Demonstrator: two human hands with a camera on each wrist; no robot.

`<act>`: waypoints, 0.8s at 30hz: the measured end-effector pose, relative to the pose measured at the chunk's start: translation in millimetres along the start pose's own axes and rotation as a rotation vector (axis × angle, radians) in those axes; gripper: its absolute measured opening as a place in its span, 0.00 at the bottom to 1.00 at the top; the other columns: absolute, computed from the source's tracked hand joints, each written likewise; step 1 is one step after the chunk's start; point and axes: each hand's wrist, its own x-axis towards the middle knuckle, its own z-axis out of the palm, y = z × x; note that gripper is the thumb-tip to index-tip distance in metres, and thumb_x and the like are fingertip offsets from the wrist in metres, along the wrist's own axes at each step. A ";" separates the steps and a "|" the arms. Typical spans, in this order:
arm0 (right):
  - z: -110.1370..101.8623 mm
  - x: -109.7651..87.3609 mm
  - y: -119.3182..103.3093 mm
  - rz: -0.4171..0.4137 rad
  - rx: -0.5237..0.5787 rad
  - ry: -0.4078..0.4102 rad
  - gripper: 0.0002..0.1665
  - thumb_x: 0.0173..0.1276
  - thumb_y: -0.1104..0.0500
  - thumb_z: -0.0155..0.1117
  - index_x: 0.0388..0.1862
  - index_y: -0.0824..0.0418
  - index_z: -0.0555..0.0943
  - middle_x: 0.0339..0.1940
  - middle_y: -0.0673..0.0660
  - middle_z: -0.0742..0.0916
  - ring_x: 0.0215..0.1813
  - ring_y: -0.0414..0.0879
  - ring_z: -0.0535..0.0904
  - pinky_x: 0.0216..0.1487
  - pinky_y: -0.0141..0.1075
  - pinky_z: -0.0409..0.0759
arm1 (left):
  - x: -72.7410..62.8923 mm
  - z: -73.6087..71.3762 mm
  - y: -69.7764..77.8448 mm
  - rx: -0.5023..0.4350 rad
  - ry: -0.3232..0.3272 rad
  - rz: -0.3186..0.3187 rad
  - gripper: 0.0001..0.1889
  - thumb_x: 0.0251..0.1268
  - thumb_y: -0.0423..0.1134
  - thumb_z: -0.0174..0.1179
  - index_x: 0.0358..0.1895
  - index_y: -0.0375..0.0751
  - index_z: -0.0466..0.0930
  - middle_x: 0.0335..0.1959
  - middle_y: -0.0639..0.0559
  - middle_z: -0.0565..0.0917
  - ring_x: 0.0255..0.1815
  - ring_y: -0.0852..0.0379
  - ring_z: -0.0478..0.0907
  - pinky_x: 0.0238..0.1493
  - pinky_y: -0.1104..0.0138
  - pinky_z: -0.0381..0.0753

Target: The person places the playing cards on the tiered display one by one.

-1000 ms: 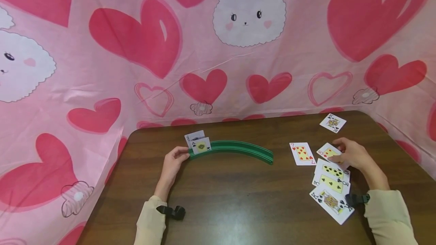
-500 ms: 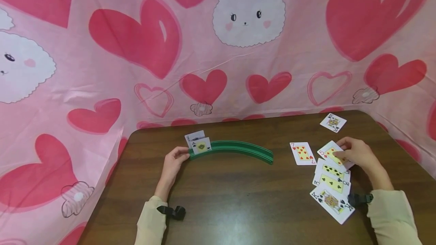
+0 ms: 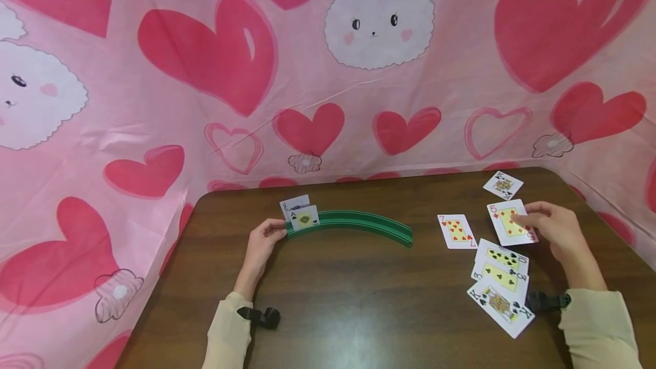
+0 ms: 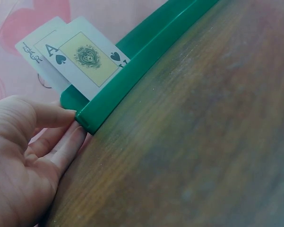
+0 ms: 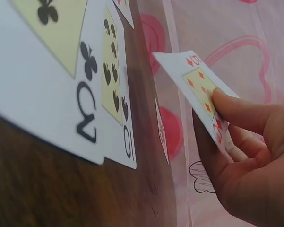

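Observation:
My left hand pinches the left end of a curved green card holder between thumb and fingers. Standing in that end are an ace of spades and, partly hidden behind it, what looks like a joker card. On the right side of the table, my right hand pinches a five of diamonds, thumb on its face and fingers behind. The right wrist view shows this playing card tilted and raised off the tabletop.
Below the right hand lie an overlapping ten of spades, three of clubs and king of spades. A seven of hearts lies left of them, and a black king farther back. Pink heart-print cloth hangs behind the table.
My right hand has lifted the five of diamonds off the overlapping cards, moving it up and slightly right, which uncovers more of the ten of spades. The left hand stays at the holder's end.

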 end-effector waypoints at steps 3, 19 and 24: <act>-0.3 1.1 -0.8 -0.003 0.059 0.010 0.26 0.74 0.48 0.67 0.51 0.71 0.78 0.38 0.48 0.80 0.35 0.43 0.77 0.34 0.35 0.79 | 1.7 0.3 -1.3 0.003 0.002 -0.002 0.11 0.71 0.24 0.61 0.52 0.22 0.81 0.53 0.34 0.84 0.46 0.55 0.79 0.46 0.72 0.76; 2.3 1.8 -8.1 -0.064 0.250 -0.043 0.07 0.72 0.55 0.70 0.33 0.51 0.81 0.27 0.37 0.82 0.29 0.38 0.81 0.32 0.32 0.82 | 19.3 0.6 -32.8 -0.014 0.065 0.030 0.12 0.69 0.24 0.63 0.52 0.23 0.82 0.50 0.37 0.85 0.41 0.62 0.80 0.45 0.74 0.76; 1.6 2.7 -14.5 -0.052 0.315 -0.028 0.11 0.72 0.58 0.71 0.28 0.48 0.82 0.27 0.38 0.82 0.28 0.37 0.81 0.31 0.30 0.81 | 22.9 0.4 -30.5 -0.011 0.072 0.037 0.11 0.69 0.24 0.63 0.52 0.24 0.82 0.50 0.38 0.85 0.42 0.61 0.80 0.46 0.74 0.77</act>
